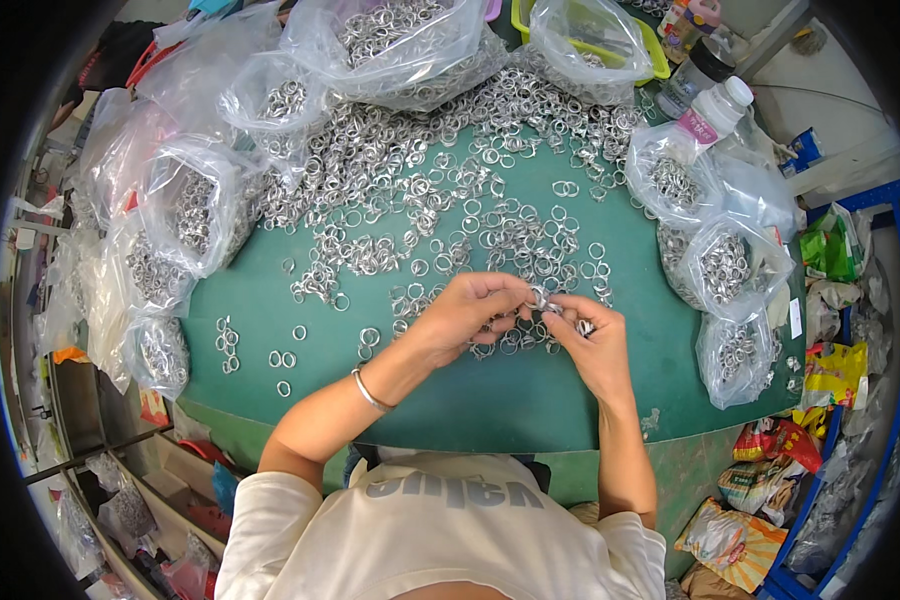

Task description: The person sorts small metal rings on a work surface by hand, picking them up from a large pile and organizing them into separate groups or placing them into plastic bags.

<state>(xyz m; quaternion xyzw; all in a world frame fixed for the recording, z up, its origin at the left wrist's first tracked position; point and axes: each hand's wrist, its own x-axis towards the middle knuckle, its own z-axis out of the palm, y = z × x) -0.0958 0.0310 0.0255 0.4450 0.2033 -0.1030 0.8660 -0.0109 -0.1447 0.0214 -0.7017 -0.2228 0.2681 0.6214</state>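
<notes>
Over the front middle of a green table, my two hands meet at a few silver rings. My left hand, with a silver bangle at its wrist, is closed, its thumb and finger pinching the rings from the left. From the right, my right hand pinches at the same rings, and more rings show within its curled fingers. A loose spread of silver rings lies just beyond the hands. Small groups of rings lie apart at the left. The fingers partly hide what is held.
A dense heap of rings covers the table's far side. Clear plastic bags of rings line the left, and more bags stand at the right. A green-yellow basket and a white bottle stand at the far right.
</notes>
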